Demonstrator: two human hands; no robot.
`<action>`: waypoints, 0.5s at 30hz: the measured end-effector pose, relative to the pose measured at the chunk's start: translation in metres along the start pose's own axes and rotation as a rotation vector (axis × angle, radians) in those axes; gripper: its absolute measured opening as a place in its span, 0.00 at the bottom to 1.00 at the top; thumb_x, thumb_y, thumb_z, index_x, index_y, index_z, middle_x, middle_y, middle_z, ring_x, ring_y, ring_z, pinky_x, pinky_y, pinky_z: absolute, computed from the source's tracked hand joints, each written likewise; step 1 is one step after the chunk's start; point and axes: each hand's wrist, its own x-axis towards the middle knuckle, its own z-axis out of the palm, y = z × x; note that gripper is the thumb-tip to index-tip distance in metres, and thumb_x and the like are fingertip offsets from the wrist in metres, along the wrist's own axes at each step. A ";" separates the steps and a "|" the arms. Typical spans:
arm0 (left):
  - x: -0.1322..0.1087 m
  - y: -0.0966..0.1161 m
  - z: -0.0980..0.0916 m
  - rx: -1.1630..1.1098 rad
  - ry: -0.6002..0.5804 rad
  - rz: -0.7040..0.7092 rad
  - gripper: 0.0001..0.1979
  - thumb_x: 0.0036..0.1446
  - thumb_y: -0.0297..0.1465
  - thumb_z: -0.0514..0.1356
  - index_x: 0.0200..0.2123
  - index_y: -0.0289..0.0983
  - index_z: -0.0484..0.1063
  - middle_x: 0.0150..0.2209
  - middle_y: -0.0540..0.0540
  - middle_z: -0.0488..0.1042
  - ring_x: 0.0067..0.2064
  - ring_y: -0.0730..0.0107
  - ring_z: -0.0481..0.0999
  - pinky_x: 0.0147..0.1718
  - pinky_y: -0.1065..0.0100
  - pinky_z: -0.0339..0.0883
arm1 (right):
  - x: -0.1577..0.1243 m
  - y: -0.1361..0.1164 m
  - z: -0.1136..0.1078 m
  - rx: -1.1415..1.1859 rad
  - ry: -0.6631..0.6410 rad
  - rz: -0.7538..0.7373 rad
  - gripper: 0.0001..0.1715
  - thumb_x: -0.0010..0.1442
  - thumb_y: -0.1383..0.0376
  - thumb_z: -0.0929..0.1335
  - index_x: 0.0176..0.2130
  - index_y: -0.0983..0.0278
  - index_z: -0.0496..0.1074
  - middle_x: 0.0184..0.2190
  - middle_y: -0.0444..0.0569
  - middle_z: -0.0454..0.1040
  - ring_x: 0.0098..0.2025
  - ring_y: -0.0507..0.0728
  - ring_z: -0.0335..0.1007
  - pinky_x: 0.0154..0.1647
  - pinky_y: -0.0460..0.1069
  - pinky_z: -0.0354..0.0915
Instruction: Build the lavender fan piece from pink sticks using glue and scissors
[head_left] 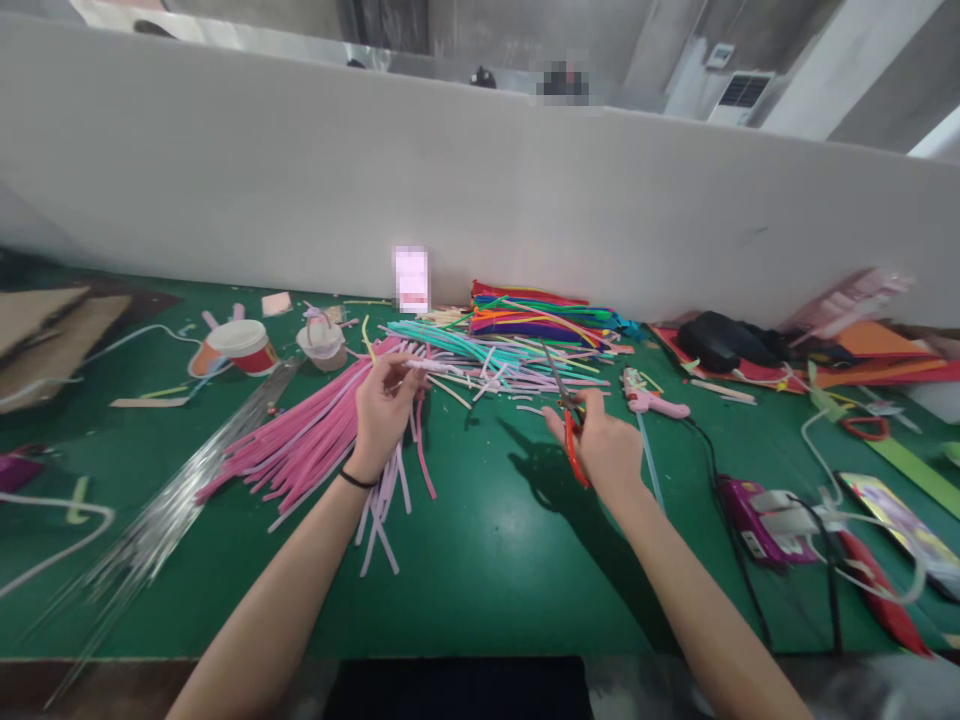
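Note:
Over the pile of fuzzy stems, my left hand [384, 405] pinches a pale lavender pipe cleaner [444, 369] between thumb and fingertips, its tip pointing right. My right hand [609, 445] grips a pair of scissors [573, 448] by the orange-red handles, blades up and to the left, apart from the pipe cleaner. Beneath and left of my left hand lies a fan of pink pipe cleaners [311, 430], with lavender stems mixed in. Behind both hands are turquoise pipe cleaners [457, 342] and a multicoloured stack [540, 312].
Thin metal wires [169, 490] lie at the left, near a paper tub [247, 345] and a cup [322, 343]. To the right are a pink glue gun [656, 403], a purple box with plugs [757, 520] and a phone [900, 520]. A white partition [300, 180] backs the green table [480, 600].

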 end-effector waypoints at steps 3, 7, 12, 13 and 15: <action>0.003 0.005 -0.004 0.141 0.118 0.031 0.13 0.55 0.40 0.64 0.34 0.36 0.73 0.21 0.54 0.68 0.21 0.77 0.67 0.22 0.75 0.61 | 0.006 0.012 -0.014 -0.016 -0.167 0.142 0.28 0.63 0.44 0.59 0.47 0.62 0.67 0.21 0.50 0.74 0.25 0.61 0.73 0.23 0.47 0.47; 0.012 0.019 -0.015 0.144 0.086 0.024 0.11 0.51 0.38 0.66 0.29 0.35 0.75 0.21 0.52 0.69 0.22 0.77 0.65 0.22 0.74 0.59 | 0.023 0.049 -0.020 0.044 -0.376 0.260 0.24 0.64 0.48 0.59 0.47 0.63 0.68 0.30 0.55 0.77 0.33 0.63 0.76 0.28 0.49 0.57; 0.034 0.039 -0.035 0.007 -0.025 -0.150 0.11 0.47 0.38 0.68 0.25 0.35 0.75 0.20 0.52 0.68 0.20 0.77 0.64 0.17 0.74 0.57 | 0.035 0.089 0.000 0.049 -0.509 0.218 0.21 0.63 0.57 0.63 0.48 0.69 0.69 0.37 0.60 0.78 0.40 0.63 0.76 0.35 0.49 0.62; 0.039 0.040 -0.038 -0.043 -0.050 -0.225 0.12 0.46 0.37 0.68 0.24 0.35 0.74 0.19 0.52 0.68 0.19 0.77 0.64 0.16 0.74 0.57 | 0.034 0.090 0.003 0.042 -0.529 0.206 0.20 0.63 0.58 0.63 0.48 0.70 0.69 0.35 0.60 0.78 0.40 0.62 0.76 0.35 0.49 0.62; 0.048 0.040 -0.042 -0.133 -0.097 -0.363 0.12 0.44 0.36 0.69 0.21 0.36 0.71 0.19 0.51 0.67 0.18 0.77 0.65 0.15 0.75 0.57 | 0.026 0.083 0.005 0.054 -0.578 0.152 0.19 0.64 0.59 0.63 0.46 0.71 0.70 0.34 0.61 0.78 0.38 0.63 0.76 0.35 0.50 0.62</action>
